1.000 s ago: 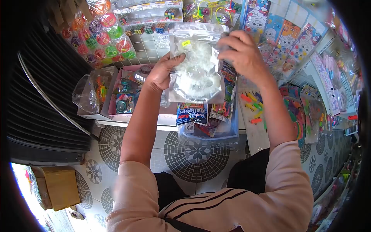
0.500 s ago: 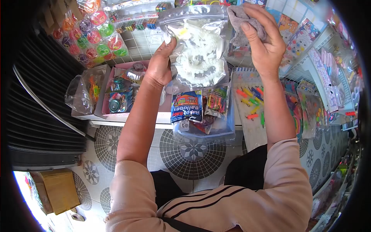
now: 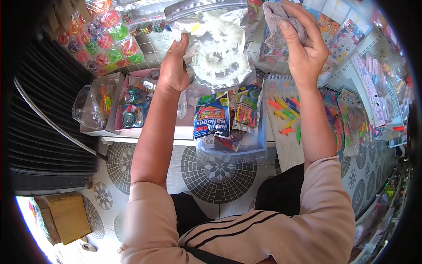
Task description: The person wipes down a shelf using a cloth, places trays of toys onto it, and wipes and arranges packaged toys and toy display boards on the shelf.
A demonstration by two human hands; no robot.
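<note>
My left hand (image 3: 174, 66) grips the left edge of a transparent zip bag (image 3: 222, 57), its thumb pointing up. White pieces, curled and ring-like, lie inside the bag, with a small yellow spot near the top. A crumpled grey cloth (image 3: 276, 27) is held in my right hand (image 3: 310, 55), to the right of the bag and apart from it. Below the bag, a blue balloon packet (image 3: 212, 116) and a second colourful packet (image 3: 246, 110) stand in a pale blue bin (image 3: 250, 149).
On the left stand a pink box (image 3: 119, 115) with small toys and a box with a plastic bag (image 3: 90, 105). Colourful small items lie on a white board (image 3: 277, 123) at right. Hanging goods line the wall. A cardboard box (image 3: 68, 215) sits at lower left on the tiled floor.
The zip bag and my left hand have shifted left and upward, showing more of the packets below. My right hand, still holding the cloth, has moved slightly right.
</note>
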